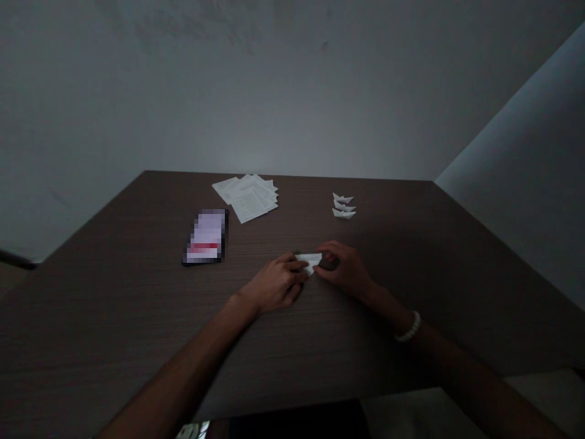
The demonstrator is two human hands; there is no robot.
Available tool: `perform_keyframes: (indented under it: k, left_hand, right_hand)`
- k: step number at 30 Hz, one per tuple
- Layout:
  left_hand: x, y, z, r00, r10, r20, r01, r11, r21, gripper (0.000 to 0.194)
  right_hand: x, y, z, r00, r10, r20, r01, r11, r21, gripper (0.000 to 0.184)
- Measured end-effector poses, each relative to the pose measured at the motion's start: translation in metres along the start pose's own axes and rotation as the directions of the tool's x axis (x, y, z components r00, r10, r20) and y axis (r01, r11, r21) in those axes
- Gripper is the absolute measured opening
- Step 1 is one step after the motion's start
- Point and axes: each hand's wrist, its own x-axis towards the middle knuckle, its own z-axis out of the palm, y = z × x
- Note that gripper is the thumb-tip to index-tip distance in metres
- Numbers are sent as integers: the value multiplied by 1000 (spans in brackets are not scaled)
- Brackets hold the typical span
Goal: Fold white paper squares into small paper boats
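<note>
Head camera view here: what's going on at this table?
A person's left hand and right hand are pinching a small folded white paper on a dark brown wood-grain table. Beyond the hands lie three small white folded paper boats, a loose pile of printed white sheets, and a black smartphone with a blurred screen.

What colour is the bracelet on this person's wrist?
The bracelet is white, best seen in the head view.
</note>
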Motion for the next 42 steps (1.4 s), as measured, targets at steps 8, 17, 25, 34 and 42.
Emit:
perform_keyframes:
  k: [8, 17, 25, 34, 42]
  left_hand:
    - [-1, -1, 1, 1000, 0, 8, 0, 1000, 4, 25]
    - [-1, -1, 2, 1000, -11, 8, 11, 1000, -25, 23]
    - [0, 0, 0, 1000, -6, -2, 6, 1000, -21, 22]
    - [0, 0, 2, 1000, -7, -10, 7, 1000, -22, 23]
    - [0, 1, 0, 1000, -9, 5, 10, 1000, -27, 23]
  right_hand:
    - [1, -8, 1, 998, -46, 47, 45, 999, 22, 40]
    - [3, 3, -5, 998, 43, 42, -44, 999, 24, 34]
    - [0, -2, -4, 999, 36, 19, -36, 999, 1, 35]
    - [0, 0, -5, 996, 89, 7, -89, 996, -8, 31]
    - [2, 3, -5, 990, 140, -35, -140, 990, -9, 27]
